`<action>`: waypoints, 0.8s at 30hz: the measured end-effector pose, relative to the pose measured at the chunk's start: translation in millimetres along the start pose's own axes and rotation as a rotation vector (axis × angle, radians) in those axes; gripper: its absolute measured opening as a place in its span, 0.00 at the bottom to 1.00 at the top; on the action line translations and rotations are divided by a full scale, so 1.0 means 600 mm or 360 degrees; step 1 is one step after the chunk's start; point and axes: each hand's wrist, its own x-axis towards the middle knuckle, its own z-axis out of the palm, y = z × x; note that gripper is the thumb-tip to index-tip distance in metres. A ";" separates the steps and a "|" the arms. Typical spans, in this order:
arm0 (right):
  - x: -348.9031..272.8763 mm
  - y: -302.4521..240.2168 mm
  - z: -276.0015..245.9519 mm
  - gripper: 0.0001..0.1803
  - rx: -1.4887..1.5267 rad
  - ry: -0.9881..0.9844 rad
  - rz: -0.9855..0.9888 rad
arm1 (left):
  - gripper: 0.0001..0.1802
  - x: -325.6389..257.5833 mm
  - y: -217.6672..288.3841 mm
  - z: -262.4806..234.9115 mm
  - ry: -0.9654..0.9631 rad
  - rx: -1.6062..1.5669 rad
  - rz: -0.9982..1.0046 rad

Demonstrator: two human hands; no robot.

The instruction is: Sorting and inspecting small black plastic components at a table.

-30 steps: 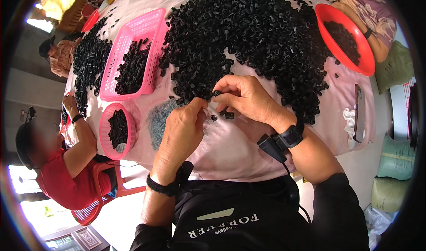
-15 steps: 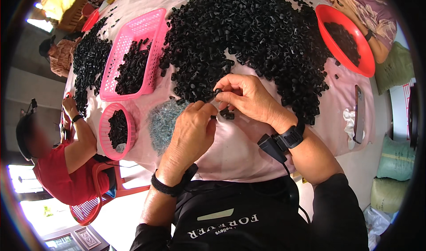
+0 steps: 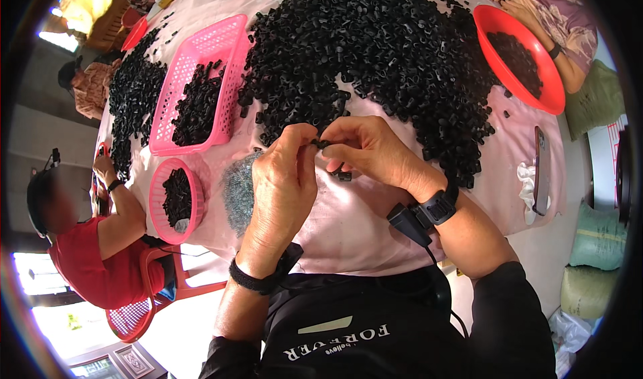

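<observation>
My left hand [image 3: 284,181] and my right hand [image 3: 375,153] meet over the pink cloth, fingertips pinched together. Between them is a small black plastic piece [image 3: 322,144], held from both sides; its exact kind is too small to make out. Just below the right fingers lie a few loose black pieces [image 3: 343,175], partly covered by the hand. Beyond both hands spreads a big pile of black plastic pieces [image 3: 375,51], some shaped like short rings or clips. Beside my left wrist is a heap of tiny shiny grey-blue bits [image 3: 237,195], partly hidden by the hand.
At left stand a pink rectangular basket [image 3: 234,64] and a round pink basket [image 3: 155,201], both with black pieces inside. A red basin [image 3: 549,98] is at far right, near a dark phone-like slab [image 3: 540,171]. A person in red [image 3: 100,258] sits at left.
My left hand has risen and turned more upright, its fingertips coming up to the black piece at my right fingertips. My right hand has barely moved.
</observation>
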 end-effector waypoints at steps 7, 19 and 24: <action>0.001 0.002 0.001 0.11 -0.0052 -0.0014 -0.0041 | 0.09 0.004 -0.006 0.007 0.0031 -0.0002 0.0033; 0.003 0.002 -0.001 0.10 0.0219 0.0057 0.0021 | 0.12 0.014 0.004 0.006 -0.0058 0.0033 -0.0095; -0.002 -0.009 0.001 0.10 0.0276 0.0141 -0.0009 | 0.14 0.017 0.008 0.000 -0.0080 0.0023 -0.0059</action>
